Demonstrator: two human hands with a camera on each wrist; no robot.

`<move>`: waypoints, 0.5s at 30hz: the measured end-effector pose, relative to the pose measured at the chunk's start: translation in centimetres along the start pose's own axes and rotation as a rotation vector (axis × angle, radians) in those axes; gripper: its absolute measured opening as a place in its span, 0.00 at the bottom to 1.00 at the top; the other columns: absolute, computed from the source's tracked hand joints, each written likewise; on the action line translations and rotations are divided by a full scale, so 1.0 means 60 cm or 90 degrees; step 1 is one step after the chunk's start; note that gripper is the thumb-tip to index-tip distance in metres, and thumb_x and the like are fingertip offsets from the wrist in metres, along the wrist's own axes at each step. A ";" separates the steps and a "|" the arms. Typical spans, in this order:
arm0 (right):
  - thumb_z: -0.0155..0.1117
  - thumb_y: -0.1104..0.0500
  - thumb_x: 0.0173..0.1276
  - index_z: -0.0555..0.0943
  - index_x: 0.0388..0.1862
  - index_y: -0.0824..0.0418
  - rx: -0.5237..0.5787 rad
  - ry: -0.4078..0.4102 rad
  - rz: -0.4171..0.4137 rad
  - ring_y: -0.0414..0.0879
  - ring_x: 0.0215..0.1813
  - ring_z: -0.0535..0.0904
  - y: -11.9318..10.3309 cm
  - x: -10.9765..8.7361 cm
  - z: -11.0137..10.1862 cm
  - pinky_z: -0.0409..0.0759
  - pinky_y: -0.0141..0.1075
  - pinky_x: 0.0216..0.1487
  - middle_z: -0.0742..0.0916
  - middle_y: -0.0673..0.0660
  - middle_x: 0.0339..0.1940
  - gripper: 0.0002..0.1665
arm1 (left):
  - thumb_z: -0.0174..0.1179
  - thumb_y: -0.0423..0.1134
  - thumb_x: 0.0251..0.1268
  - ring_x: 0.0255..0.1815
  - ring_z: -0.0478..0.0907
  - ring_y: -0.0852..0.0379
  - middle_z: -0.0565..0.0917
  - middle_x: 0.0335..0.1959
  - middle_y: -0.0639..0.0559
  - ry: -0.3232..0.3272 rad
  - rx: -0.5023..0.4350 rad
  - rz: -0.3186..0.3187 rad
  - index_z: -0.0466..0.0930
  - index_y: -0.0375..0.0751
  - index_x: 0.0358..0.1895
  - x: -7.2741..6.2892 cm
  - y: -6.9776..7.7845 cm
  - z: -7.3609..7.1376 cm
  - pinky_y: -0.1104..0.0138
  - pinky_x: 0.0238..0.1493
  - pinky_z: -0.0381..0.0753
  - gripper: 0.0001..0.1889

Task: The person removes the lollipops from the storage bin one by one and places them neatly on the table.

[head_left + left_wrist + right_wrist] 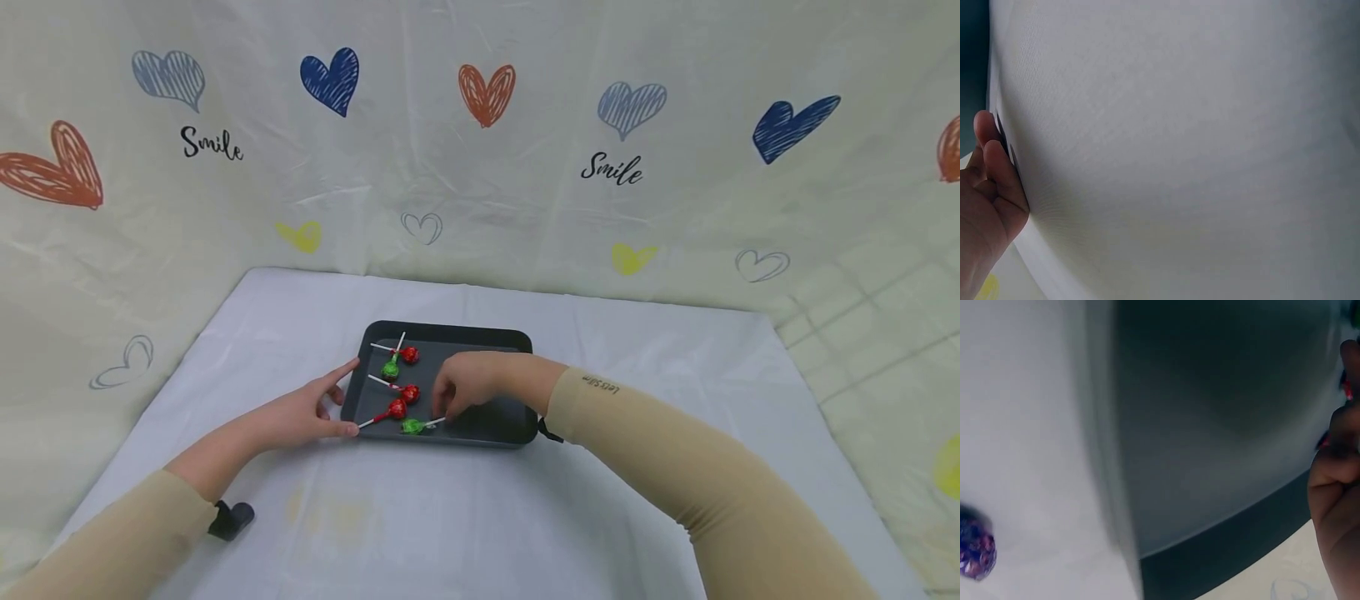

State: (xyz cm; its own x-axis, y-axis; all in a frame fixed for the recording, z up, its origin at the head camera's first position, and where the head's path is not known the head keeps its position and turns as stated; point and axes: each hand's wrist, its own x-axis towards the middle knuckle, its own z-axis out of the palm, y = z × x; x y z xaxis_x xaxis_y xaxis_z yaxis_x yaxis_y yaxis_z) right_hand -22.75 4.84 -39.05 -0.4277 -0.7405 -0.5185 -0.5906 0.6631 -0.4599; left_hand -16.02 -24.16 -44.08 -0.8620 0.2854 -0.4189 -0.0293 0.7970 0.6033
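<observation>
A dark baking tray [495, 427] holds several lollipops with white sticks. At its left side, my left hand [318, 410] touches the rim with a spread thumb and forefinger; its other fingers bend in close to the cloth. My right hand [468, 382] reaches in from the right, and its fingertips pinch the stick end of a green lollipop [412, 426] lying near the front rim. Just left of it are two red lollipops [397, 408]. Behind these, another red lollipop [410, 355] and a green lollipop [390, 368] have crossing sticks.
In the right wrist view, a purple and blue wrapped ball [975, 547] lies on the white cloth outside the tray. White cloth [450, 517] covers the table. A curtain [420, 167] printed with hearts hangs behind it.
</observation>
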 end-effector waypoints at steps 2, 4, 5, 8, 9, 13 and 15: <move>0.70 0.59 0.67 0.88 0.39 0.47 -0.022 0.004 0.010 0.37 0.40 0.78 0.005 -0.003 -0.004 0.77 0.32 0.46 0.85 0.40 0.37 0.06 | 0.74 0.61 0.49 0.37 0.73 0.53 0.72 0.55 0.45 -0.001 -0.002 0.000 0.41 0.59 0.81 -0.001 0.000 0.000 0.62 0.35 0.72 0.60; 0.70 0.58 0.67 0.88 0.38 0.47 -0.040 0.006 0.024 0.37 0.40 0.78 0.011 -0.006 -0.007 0.77 0.32 0.47 0.85 0.40 0.37 0.05 | 0.74 0.62 0.49 0.37 0.73 0.53 0.72 0.55 0.46 -0.002 -0.003 -0.003 0.41 0.60 0.81 -0.001 0.000 -0.001 0.62 0.36 0.72 0.60; 0.70 0.58 0.67 0.88 0.38 0.47 -0.048 0.007 0.032 0.38 0.40 0.78 0.014 -0.008 -0.009 0.77 0.32 0.47 0.85 0.40 0.37 0.05 | 0.73 0.62 0.49 0.37 0.73 0.53 0.72 0.55 0.45 -0.004 -0.001 0.000 0.41 0.59 0.81 -0.002 0.000 -0.001 0.62 0.35 0.72 0.60; 0.69 0.57 0.68 0.89 0.37 0.46 -0.082 0.011 0.052 0.38 0.40 0.78 0.024 -0.014 -0.015 0.77 0.33 0.47 0.84 0.40 0.36 0.05 | 0.74 0.63 0.48 0.37 0.73 0.53 0.72 0.55 0.46 -0.003 -0.002 -0.004 0.41 0.61 0.81 -0.002 0.000 -0.001 0.62 0.36 0.72 0.60; 0.69 0.56 0.68 0.88 0.37 0.45 -0.097 0.012 0.055 0.37 0.40 0.78 0.028 -0.017 -0.016 0.77 0.33 0.47 0.84 0.40 0.36 0.05 | 0.74 0.63 0.48 0.37 0.73 0.53 0.72 0.55 0.46 -0.003 -0.002 -0.003 0.41 0.61 0.81 -0.002 0.000 -0.001 0.62 0.36 0.72 0.61; 0.68 0.56 0.68 0.89 0.37 0.45 -0.139 0.025 0.062 0.36 0.41 0.78 0.041 -0.026 -0.021 0.77 0.34 0.47 0.84 0.39 0.37 0.05 | 0.74 0.62 0.48 0.37 0.73 0.53 0.72 0.56 0.46 -0.004 -0.002 -0.001 0.41 0.60 0.81 -0.001 0.001 -0.002 0.62 0.36 0.72 0.60; 0.68 0.56 0.68 0.89 0.37 0.45 -0.147 0.035 0.066 0.37 0.41 0.78 0.047 -0.031 -0.022 0.77 0.35 0.47 0.84 0.39 0.38 0.05 | 0.74 0.62 0.49 0.37 0.73 0.53 0.72 0.56 0.46 -0.005 -0.002 0.000 0.41 0.59 0.81 -0.001 0.002 -0.001 0.62 0.35 0.73 0.60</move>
State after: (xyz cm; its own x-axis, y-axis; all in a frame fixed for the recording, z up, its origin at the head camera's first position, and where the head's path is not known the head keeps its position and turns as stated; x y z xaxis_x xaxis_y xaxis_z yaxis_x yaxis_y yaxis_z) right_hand -24.50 7.98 -38.45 -0.5261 -0.6791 -0.5119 -0.6796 0.6976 -0.2270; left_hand -16.01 -24.13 -43.93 -0.8579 0.2899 -0.4242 -0.0306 0.7953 0.6054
